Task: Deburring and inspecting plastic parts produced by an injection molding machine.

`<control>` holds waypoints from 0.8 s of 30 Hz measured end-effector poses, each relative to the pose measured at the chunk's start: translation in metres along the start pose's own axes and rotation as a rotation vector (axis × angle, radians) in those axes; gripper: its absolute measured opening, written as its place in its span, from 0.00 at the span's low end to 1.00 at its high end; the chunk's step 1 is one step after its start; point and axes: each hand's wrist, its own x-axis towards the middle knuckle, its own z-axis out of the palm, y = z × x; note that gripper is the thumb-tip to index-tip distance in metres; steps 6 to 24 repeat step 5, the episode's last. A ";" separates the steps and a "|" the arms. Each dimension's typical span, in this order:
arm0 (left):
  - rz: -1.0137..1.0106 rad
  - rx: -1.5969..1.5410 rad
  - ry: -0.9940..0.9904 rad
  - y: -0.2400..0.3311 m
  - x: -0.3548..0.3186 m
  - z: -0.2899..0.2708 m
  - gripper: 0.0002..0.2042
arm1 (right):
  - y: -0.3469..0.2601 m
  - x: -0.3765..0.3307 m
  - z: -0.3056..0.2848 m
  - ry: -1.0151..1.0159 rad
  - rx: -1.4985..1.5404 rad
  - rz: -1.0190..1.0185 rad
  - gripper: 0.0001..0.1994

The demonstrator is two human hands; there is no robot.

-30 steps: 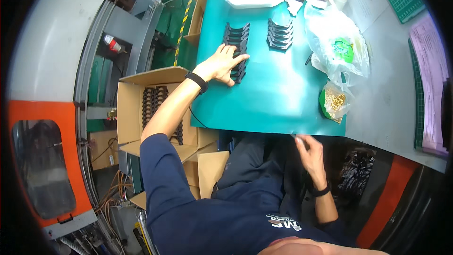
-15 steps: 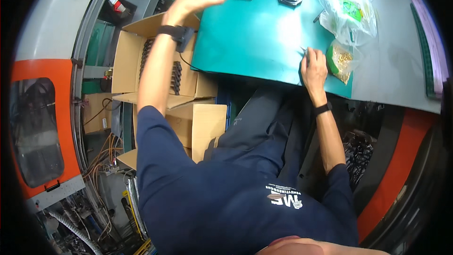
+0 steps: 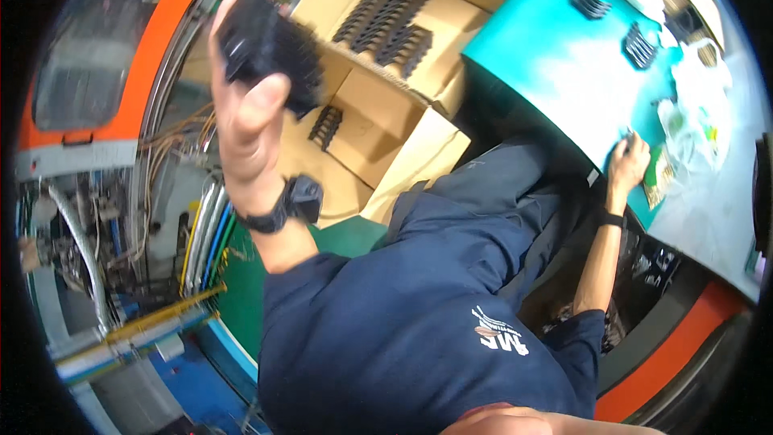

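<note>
My left hand point(image 3: 245, 125) is raised at the upper left, fingers wrapped round a stack of black plastic parts point(image 3: 278, 52), blurred by motion. It hangs left of two open cardboard boxes. The far box point(image 3: 322, 0) holds rows of black ribbed parts point(image 3: 382, 16). In the nearer box point(image 3: 314, 169) stands a short row of similar parts point(image 3: 325, 127). My right hand point(image 3: 628, 163) rests near the front edge of the green table point(image 3: 547, 48), closed on a small dark thing I cannot make out. Close beside it lies a bag of small brass-coloured pieces point(image 3: 659, 177).
Two stacks of curved black parts point(image 3: 590, 2) point(image 3: 640, 47) stand on the table. A clear plastic bag point(image 3: 696, 113) lies at its right. An orange-framed machine door point(image 3: 157, 40) stands at the left, with hoses and cables point(image 3: 80, 242) below it.
My left hand has swung left and nearer with the black stack, away from the table. The view has turned left, showing more of both boxes. My right hand stays at the table edge.
</note>
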 end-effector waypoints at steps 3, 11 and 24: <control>-0.182 0.130 0.415 -0.012 -0.055 -0.062 0.38 | 0.004 0.000 0.008 -0.005 0.007 0.008 0.14; -0.221 0.223 0.575 -0.030 -0.079 -0.090 0.38 | 0.011 0.002 0.021 -0.059 0.011 0.021 0.15; -0.221 0.223 0.575 -0.030 -0.079 -0.090 0.38 | 0.011 0.002 0.021 -0.059 0.011 0.021 0.15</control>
